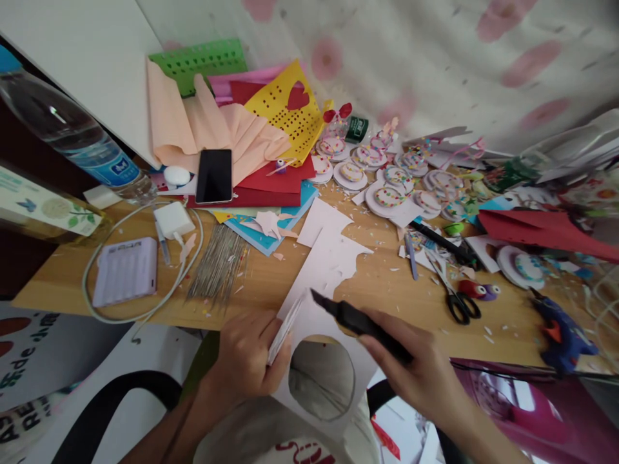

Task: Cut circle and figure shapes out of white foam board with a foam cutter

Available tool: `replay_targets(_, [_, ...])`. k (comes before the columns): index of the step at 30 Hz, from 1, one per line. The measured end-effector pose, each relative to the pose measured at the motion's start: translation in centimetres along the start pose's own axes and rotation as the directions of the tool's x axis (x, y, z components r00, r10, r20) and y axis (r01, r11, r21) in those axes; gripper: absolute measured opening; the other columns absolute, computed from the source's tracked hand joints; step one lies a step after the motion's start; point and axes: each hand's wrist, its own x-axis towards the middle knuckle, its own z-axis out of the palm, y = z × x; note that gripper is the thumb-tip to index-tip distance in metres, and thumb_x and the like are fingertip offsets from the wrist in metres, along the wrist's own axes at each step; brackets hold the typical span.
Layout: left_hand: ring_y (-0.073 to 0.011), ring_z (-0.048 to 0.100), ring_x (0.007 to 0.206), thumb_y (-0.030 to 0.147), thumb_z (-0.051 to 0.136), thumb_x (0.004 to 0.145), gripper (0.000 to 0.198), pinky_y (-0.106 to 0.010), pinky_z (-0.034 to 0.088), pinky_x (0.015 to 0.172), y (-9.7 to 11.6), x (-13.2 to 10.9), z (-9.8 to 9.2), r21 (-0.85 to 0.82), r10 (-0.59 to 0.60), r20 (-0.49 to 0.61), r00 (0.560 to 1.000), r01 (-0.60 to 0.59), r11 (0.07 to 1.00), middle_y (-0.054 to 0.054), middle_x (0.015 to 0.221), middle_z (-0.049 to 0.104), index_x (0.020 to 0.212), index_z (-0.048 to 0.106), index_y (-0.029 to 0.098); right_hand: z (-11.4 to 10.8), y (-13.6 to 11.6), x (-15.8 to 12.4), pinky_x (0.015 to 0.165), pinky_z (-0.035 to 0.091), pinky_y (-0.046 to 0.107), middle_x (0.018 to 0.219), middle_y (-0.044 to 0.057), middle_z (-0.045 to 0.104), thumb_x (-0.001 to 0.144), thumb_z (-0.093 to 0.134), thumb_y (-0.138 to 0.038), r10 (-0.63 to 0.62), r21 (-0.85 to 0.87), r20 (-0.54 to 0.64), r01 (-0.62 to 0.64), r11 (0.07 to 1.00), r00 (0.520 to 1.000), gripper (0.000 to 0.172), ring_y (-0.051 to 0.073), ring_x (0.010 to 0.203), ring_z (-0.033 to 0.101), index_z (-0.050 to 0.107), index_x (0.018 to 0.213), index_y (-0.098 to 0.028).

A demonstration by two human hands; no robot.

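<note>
My left hand [244, 354] pinches a thin white piece [284, 332] seen nearly edge-on, its rim rough. A black utility knife [370, 324] sits in my right hand [418, 361], its dark blade pointing left, close to the white piece. Under both hands lies a white sheet [360, 361] with a large round hole; it overhangs the table's front edge, and my clothing shows through the opening. Farther back, a torn-edged white sheet [329, 254] lies on the table, partly under or joined to the first; I cannot tell which.
Scissors [457, 299] and a blue glue gun [558, 332] lie at right. Several decorated white discs [351, 174] crowd the back. Thin wires [217, 264], a phone [214, 176], a cabled charger [174, 219] and a water bottle [72, 129] are at left. Scraps litter the wooden table [387, 283].
</note>
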Motion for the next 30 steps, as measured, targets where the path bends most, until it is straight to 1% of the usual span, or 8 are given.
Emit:
replay_targets(9, [-0.0194, 0.051, 0.051, 0.015, 0.049, 0.078, 0.013, -0.034, 0.033, 0.049, -0.2, 0.0, 0.1, 0.021, 0.026, -0.080, 0.996, -0.025, 0.999, -0.003, 0.056, 0.053, 0.066, 0.051, 0.021, 1.0, -3.7, 0.6, 0.055, 0.048, 0.026, 0.077, 0.004, 0.070, 0.095, 0.051, -0.037, -0.135, 0.030, 0.125, 0.132, 0.991, 0.983, 0.024, 0.017, 0.063, 0.067, 0.059, 0.108, -0.019])
replay_targets(15, [-0.0166, 0.051, 0.052, 0.013, 0.049, 0.083, 0.017, -0.031, 0.032, 0.052, -0.1, 0.2, -0.2, -0.127, -0.066, -0.041, 0.997, 0.060, 0.990, -0.001, 0.059, 0.052, 0.068, 0.051, 0.020, 1.9, -2.4, 1.0, 0.056, 0.045, 0.023, 0.078, 0.003, 0.068, 0.095, 0.050, -0.040, -0.019, 0.256, 0.118, -0.012, 0.967, 0.993, 0.024, 0.014, 0.064, 0.063, 0.058, 0.105, -0.020])
replay_targets(18, [-0.0148, 0.049, 0.051, 0.016, 0.051, 0.086, 0.021, -0.030, 0.033, 0.052, 0.2, -0.2, -0.7, -0.312, -0.232, -0.023, 0.972, 0.214, 0.926, 0.001, 0.057, 0.050, 0.066, 0.050, 0.020, 2.1, -1.9, 1.6, 0.050, 0.040, 0.022, 0.066, -0.001, 0.058, 0.096, 0.046, -0.043, 0.136, 0.377, 0.040, -0.141, 0.915, 0.990, 0.026, 0.012, 0.057, 0.054, 0.058, 0.096, -0.020])
replay_targets(20, [-0.0144, 0.049, 0.050, 0.027, 0.056, 0.088, 0.022, -0.028, 0.035, 0.049, 0.4, -0.7, -1.0, -0.494, -0.499, 0.034, 0.866, 0.449, 0.745, 0.001, 0.056, 0.051, 0.067, 0.055, 0.020, 2.2, -1.6, 2.0, 0.045, 0.034, 0.021, 0.061, -0.004, 0.049, 0.095, 0.045, -0.049, 0.279, 0.523, 0.028, -0.252, 0.815, 0.960, 0.031, 0.010, 0.051, 0.044, 0.056, 0.091, -0.020])
replay_targets(22, [-0.0161, 0.055, 0.053, 0.039, 0.062, 0.085, 0.020, -0.027, 0.040, 0.047, 0.7, -1.1, -1.2, -0.677, -0.763, 0.161, 0.626, 0.633, 0.377, 0.000, 0.058, 0.058, 0.078, 0.063, 0.020, 2.5, -1.5, 2.4, 0.041, 0.025, 0.021, 0.062, -0.006, 0.043, 0.092, 0.049, -0.055, 0.370, 0.701, 0.119, -0.342, 0.626, 0.921, 0.035, 0.007, 0.046, 0.033, 0.053, 0.093, -0.020])
replay_targets(24, [-0.0198, 0.063, 0.061, 0.046, 0.068, 0.078, 0.029, -0.027, 0.047, 0.050, 1.2, -1.2, -1.3, -0.780, -0.863, 0.303, 0.404, 0.626, 0.019, -0.001, 0.065, 0.065, 0.092, 0.067, 0.020, 3.0, -1.8, 2.6, 0.041, 0.020, 0.021, 0.069, -0.007, 0.044, 0.086, 0.056, -0.058, 0.362, 0.821, 0.241, -0.389, 0.419, 0.900, 0.040, 0.004, 0.044, 0.026, 0.052, 0.100, -0.021])
replay_targets(25, [-0.0218, 0.066, 0.067, 0.046, 0.069, 0.076, 0.035, -0.029, 0.050, 0.054, 1.4, -1.0, -1.3, -0.806, -0.869, 0.360, 0.340, 0.583, -0.105, -0.002, 0.069, 0.068, 0.098, 0.067, 0.020, 3.2, -2.1, 2.7, 0.041, 0.019, 0.021, 0.072, -0.006, 0.046, 0.083, 0.060, -0.059, 0.336, 0.854, 0.288, -0.400, 0.334, 0.896, 0.043, 0.003, 0.044, 0.024, 0.052, 0.102, -0.021])
replay_targets(30, [-0.0271, 0.071, 0.077, 0.042, 0.078, 0.066, 0.044, -0.034, 0.056, 0.061, 2.5, -0.3, -1.3, -0.805, -0.802, 0.532, 0.273, 0.459, -0.377, -0.005, 0.080, 0.074, 0.101, 0.068, 0.017, 3.9, -4.5, 3.2, 0.040, 0.015, 0.019, 0.058, -0.011, 0.037, 0.073, 0.075, -0.052, 0.219, 0.883, 0.438, -0.463, 0.076, 0.872, 0.048, 0.002, 0.042, 0.018, 0.052, 0.101, -0.021])
